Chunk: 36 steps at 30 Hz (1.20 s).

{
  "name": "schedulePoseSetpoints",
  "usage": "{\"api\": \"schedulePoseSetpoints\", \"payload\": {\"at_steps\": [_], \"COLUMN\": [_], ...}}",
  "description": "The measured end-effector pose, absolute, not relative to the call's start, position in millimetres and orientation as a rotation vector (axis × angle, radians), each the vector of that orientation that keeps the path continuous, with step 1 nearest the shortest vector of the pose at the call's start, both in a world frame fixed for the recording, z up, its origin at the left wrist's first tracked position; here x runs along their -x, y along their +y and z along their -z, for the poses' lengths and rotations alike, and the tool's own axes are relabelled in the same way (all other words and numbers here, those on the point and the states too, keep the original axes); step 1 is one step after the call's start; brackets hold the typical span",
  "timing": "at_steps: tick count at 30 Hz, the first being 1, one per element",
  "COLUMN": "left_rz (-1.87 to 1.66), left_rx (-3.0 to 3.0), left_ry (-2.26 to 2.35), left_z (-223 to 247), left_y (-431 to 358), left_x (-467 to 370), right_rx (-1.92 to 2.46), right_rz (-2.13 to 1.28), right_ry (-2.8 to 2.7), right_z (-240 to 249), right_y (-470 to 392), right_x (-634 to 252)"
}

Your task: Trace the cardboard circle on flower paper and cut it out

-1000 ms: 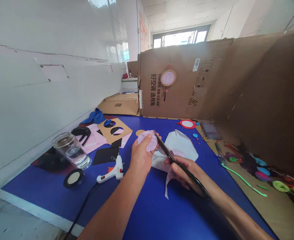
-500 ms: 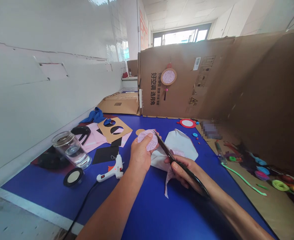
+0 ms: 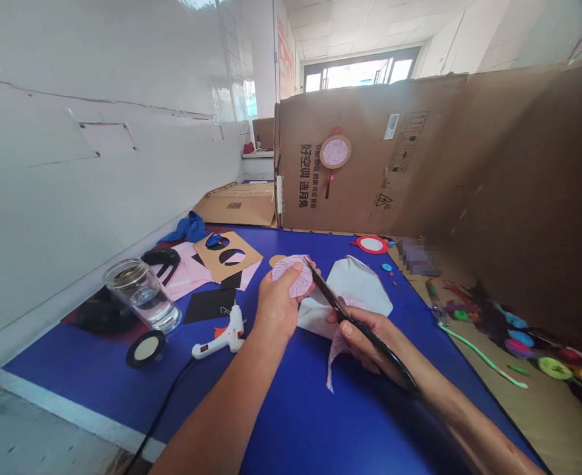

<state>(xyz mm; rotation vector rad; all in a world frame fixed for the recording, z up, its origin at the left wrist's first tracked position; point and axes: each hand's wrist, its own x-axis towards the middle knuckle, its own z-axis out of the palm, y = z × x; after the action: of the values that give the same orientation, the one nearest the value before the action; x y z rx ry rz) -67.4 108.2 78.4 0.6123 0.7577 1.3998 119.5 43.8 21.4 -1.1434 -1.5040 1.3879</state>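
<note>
Pinched in my left hand (image 3: 281,300) is a round piece of pink patterned fabric (image 3: 291,274), its thumb lying on top. My right hand (image 3: 370,340) is wrapped round black scissors (image 3: 328,290), whose tips touch the upper right edge of the round piece. A curled strip of the same fabric (image 3: 336,349) hangs below my right hand. Behind the scissors lies a larger white-backed piece of fabric (image 3: 363,284) on the blue table (image 3: 291,409). A tan disc (image 3: 277,260) shows partly behind the round piece.
At left are a glass jar (image 3: 145,297), its lid (image 3: 145,349), a white glue gun (image 3: 224,336), black sheets and cardboard with holes (image 3: 249,254). A cardboard wall (image 3: 360,119) bears a round ornament. Coloured craft pieces (image 3: 518,340) lie at right, a red-rimmed disc (image 3: 371,245) behind.
</note>
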Motion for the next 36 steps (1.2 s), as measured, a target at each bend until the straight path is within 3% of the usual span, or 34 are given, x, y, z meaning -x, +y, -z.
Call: {"api": "schedulePoseSetpoints", "payload": {"at_steps": [36], "left_rz": [-1.415], "left_rx": [-0.686], "left_ry": [0.819], "left_z": [-81], "left_y": [106], "left_x": [67], "right_rx": [1.074], "right_rz": [-1.375], "right_ry": [-1.536], "right_z": [-11], "right_y": [50], "right_x": [-120]}}
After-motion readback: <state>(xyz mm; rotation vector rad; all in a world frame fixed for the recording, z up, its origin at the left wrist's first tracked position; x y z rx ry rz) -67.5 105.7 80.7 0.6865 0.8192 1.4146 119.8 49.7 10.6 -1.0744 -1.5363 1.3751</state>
